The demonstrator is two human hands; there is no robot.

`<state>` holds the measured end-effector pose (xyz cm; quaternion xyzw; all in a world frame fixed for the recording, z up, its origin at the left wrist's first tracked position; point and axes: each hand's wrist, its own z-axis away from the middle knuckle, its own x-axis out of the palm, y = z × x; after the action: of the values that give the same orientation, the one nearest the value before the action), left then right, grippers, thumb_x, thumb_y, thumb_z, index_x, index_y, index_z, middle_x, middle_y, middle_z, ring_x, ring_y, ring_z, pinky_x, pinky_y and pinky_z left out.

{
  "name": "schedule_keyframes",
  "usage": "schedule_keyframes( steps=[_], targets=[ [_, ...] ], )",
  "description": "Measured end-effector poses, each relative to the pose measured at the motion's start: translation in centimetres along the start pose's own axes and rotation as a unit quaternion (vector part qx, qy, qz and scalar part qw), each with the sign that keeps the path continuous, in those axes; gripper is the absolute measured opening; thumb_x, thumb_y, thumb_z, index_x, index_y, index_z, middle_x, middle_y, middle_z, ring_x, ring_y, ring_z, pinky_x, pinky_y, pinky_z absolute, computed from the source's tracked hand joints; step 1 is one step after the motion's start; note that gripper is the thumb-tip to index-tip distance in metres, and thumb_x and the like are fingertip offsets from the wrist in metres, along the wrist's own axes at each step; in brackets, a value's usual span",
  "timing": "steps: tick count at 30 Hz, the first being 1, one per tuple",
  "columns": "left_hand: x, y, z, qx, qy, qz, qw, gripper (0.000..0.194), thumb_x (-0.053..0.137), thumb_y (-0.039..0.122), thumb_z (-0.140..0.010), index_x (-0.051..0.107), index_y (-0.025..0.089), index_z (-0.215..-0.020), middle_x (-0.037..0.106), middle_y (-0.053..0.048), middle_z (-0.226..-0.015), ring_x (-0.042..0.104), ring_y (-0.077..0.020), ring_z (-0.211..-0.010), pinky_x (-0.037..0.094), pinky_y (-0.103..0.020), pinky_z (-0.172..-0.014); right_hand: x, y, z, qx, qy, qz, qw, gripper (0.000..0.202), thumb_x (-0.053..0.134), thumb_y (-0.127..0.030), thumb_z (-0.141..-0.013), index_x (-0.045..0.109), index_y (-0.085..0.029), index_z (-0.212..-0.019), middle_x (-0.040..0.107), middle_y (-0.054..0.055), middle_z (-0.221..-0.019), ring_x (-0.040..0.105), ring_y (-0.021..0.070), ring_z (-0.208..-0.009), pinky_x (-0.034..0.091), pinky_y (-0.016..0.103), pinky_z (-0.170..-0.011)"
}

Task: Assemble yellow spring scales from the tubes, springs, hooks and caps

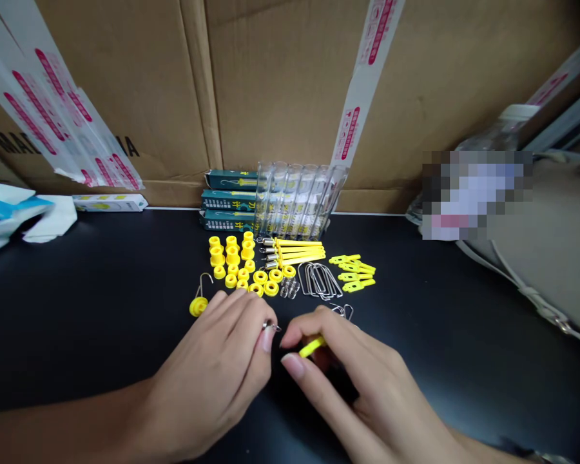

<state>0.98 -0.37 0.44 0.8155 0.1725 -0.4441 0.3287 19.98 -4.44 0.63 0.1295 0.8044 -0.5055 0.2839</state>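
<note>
My left hand [222, 367] is closed around a metal spring [267, 325]; only its end with a small wire loop sticks out between thumb and forefinger, the remainder hidden in the fist. Facing it, my right hand [348, 367] pinches a bright yellow plastic tab [312, 347], partly covered by the fingers. A wire hook with a yellow cap [198, 306] lies just beyond my left knuckles. Past both hands are yellow rods with springs [299, 251], yellow rings [271, 288], bent wire hooks [320, 281] and slotted yellow tabs [357, 283].
Several clear tubes [294, 203] stand in front of green boxes [227, 200]. Yellow sleeves and caps [231, 254] sit in rows. Cardboard [280, 84] walls the back. A plastic bottle [493, 138] and a grey bag [551, 245] are at right, a white packet [9, 219] at left.
</note>
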Motion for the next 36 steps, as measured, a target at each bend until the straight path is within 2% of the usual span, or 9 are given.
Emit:
schedule_keyframes(
  steps=[2,7,15,21,24,29,36],
  targets=[
    [0.4,-0.2,0.1,-0.005,-0.001,-0.001,1.000,0.024,0.030,0.011,-0.098,0.048,0.020,-0.085,0.057,-0.001,-0.082,0.053,-0.0186,-0.075,0.039,-0.035,-0.073,0.1,0.1,0.1,-0.019,-0.013,-0.001,1.000,0.008,0.056,-0.016,-0.096,0.059,-0.022,-0.101,0.066,0.000,-0.089,0.065,0.0118,-0.076,0.053,0.020,-0.076],
    [0.0,0.2,0.2,0.058,-0.004,-0.028,0.998,0.023,0.033,0.008,-0.092,0.048,0.020,-0.080,0.055,0.000,-0.075,0.049,-0.0181,-0.070,0.036,-0.035,-0.068,0.4,0.2,0.2,-0.056,0.007,-0.002,0.998,0.009,0.057,-0.014,-0.095,0.059,-0.019,-0.102,0.065,0.002,-0.089,0.065,0.0128,-0.079,0.053,0.021,-0.076],
    [-0.3,0.4,0.2,0.052,-0.025,-0.009,0.998,0.023,0.036,0.008,-0.092,0.050,0.018,-0.077,0.053,0.001,-0.073,0.047,-0.0168,-0.069,0.033,-0.034,-0.066,0.3,0.2,-0.1,-0.073,0.016,-0.006,0.997,0.009,0.056,-0.012,-0.094,0.061,-0.017,-0.098,0.064,0.002,-0.086,0.064,0.0124,-0.077,0.051,0.020,-0.073],
    [-0.4,0.1,0.0,0.034,-0.045,0.024,0.998,0.024,0.036,0.009,-0.093,0.048,0.018,-0.075,0.051,0.002,-0.072,0.045,-0.0159,-0.068,0.030,-0.033,-0.065,0.1,0.3,-0.1,-0.067,0.013,-0.013,0.998,0.012,0.058,-0.010,-0.093,0.063,-0.016,-0.101,0.065,0.002,-0.086,0.063,0.0110,-0.075,0.051,0.019,-0.070],
    [-0.5,0.1,-0.1,0.028,-0.048,0.043,0.998,0.024,0.036,0.010,-0.093,0.045,0.019,-0.072,0.048,0.003,-0.070,0.043,-0.0149,-0.067,0.028,-0.032,-0.064,0.2,0.6,-0.1,-0.070,0.018,-0.022,0.997,0.008,0.058,-0.011,-0.093,0.064,-0.016,-0.096,0.063,0.001,-0.082,0.062,0.0099,-0.071,0.050,0.018,-0.067],
    [-0.6,0.0,0.1,0.000,-0.056,0.080,0.995,0.024,0.035,0.009,-0.095,0.046,0.019,-0.076,0.049,0.005,-0.071,0.045,-0.0132,-0.069,0.030,-0.031,-0.067,0.2,0.6,-0.1,-0.009,0.009,-0.003,1.000,0.005,0.057,-0.017,-0.096,0.060,-0.019,-0.094,0.062,-0.002,-0.082,0.060,0.0080,-0.070,0.049,0.016,-0.067],
    [-0.4,-0.2,0.3,0.026,-0.050,0.081,0.995,0.023,0.031,0.008,-0.094,0.040,0.020,-0.077,0.046,0.004,-0.073,0.043,-0.0144,-0.070,0.030,-0.032,-0.067,-0.1,0.2,-0.1,0.004,-0.012,-0.009,1.000,0.007,0.057,-0.016,-0.096,0.060,-0.020,-0.101,0.063,-0.003,-0.087,0.062,0.0080,-0.074,0.050,0.016,-0.069]
  ],
)
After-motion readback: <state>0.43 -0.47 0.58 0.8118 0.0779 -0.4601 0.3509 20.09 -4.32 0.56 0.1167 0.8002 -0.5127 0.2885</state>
